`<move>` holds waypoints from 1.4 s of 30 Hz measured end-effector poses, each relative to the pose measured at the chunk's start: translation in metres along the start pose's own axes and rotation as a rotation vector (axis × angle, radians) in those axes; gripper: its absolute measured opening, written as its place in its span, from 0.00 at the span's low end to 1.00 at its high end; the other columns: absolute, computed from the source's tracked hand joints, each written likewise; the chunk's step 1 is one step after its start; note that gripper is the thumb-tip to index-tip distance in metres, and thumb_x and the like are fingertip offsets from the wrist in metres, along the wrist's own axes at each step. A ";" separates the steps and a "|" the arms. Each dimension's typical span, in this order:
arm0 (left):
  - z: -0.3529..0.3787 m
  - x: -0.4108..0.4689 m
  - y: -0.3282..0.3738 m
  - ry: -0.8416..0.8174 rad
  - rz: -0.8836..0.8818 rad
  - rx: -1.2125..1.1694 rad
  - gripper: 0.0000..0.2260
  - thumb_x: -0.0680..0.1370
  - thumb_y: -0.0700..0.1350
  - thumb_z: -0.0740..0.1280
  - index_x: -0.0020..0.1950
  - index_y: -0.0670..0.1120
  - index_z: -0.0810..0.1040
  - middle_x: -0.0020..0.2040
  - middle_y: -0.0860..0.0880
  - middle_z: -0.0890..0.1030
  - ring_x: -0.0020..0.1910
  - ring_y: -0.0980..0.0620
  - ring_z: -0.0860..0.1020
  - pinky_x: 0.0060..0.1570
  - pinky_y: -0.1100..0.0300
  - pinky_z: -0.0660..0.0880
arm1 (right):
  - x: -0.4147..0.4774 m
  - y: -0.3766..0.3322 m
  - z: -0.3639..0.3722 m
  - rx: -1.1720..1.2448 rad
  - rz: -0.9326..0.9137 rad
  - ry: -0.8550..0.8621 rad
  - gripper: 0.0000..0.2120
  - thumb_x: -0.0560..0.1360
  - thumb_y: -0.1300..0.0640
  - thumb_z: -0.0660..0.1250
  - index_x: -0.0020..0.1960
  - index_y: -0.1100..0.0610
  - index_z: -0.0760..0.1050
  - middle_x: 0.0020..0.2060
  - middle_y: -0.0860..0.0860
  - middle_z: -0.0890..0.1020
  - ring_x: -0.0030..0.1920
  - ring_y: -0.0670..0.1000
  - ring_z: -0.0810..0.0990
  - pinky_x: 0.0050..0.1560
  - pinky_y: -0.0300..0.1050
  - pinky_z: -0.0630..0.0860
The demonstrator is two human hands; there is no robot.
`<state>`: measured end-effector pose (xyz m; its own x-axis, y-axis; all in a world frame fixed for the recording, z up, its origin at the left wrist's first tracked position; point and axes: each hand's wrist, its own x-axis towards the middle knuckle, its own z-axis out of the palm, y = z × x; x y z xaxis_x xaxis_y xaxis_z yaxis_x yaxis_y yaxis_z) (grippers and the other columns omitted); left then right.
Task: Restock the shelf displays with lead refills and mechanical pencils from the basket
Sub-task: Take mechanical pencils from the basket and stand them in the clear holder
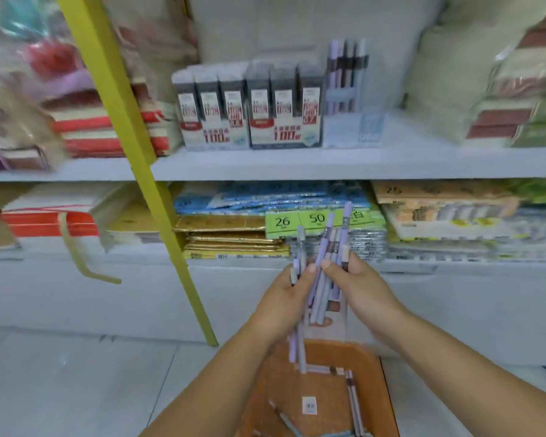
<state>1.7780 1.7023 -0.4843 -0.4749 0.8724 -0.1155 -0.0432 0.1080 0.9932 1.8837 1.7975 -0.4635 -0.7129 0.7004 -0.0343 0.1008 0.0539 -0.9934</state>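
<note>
Both hands hold a loose bunch of mechanical pencils (pixel 323 279), lilac and grey, above the orange basket (pixel 372 373). My left hand (pixel 286 298) grips the left part of the bunch, thumb on top. My right hand (pixel 360 285) grips the right part, fingers curled round it. A few more pencils (pixel 353 402) lie in the basket. On the upper shelf stand two display boxes of lead refills (pixel 249 111), and beside them a clear pencil display (pixel 347 86) holds several upright pencils.
A yellow strut (pixel 158 197) slants down across the shelving left of my hands. Stacked paper packs (pixel 234 234) with green price tags (pixel 300 220) fill the lower shelf. Wrapped packs crowd both ends of the upper shelf (pixel 297 165). Pale floor tiles lie at lower left.
</note>
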 end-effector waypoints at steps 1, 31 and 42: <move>-0.001 0.001 0.014 -0.023 0.030 -0.018 0.11 0.83 0.55 0.62 0.60 0.53 0.79 0.52 0.47 0.87 0.50 0.46 0.86 0.48 0.47 0.83 | 0.002 -0.013 -0.003 -0.014 -0.034 -0.007 0.07 0.81 0.56 0.61 0.56 0.51 0.76 0.42 0.47 0.84 0.35 0.39 0.82 0.31 0.28 0.73; -0.013 0.034 0.094 0.021 0.150 0.085 0.05 0.81 0.49 0.67 0.55 0.54 0.82 0.48 0.54 0.87 0.48 0.58 0.85 0.38 0.64 0.79 | 0.047 -0.097 -0.053 0.049 -0.302 -0.050 0.04 0.79 0.60 0.64 0.50 0.61 0.70 0.40 0.59 0.85 0.38 0.59 0.84 0.40 0.47 0.82; -0.011 0.045 0.132 0.074 0.261 -0.028 0.07 0.83 0.45 0.64 0.52 0.51 0.82 0.48 0.54 0.87 0.47 0.57 0.85 0.36 0.64 0.80 | 0.042 -0.156 -0.082 0.088 -0.507 0.238 0.13 0.77 0.67 0.65 0.56 0.51 0.71 0.42 0.53 0.86 0.45 0.51 0.86 0.41 0.40 0.81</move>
<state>1.7416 1.7505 -0.3578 -0.5359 0.8317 0.1451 0.0659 -0.1302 0.9893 1.8948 1.8767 -0.3010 -0.4799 0.7437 0.4653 -0.2789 0.3735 -0.8847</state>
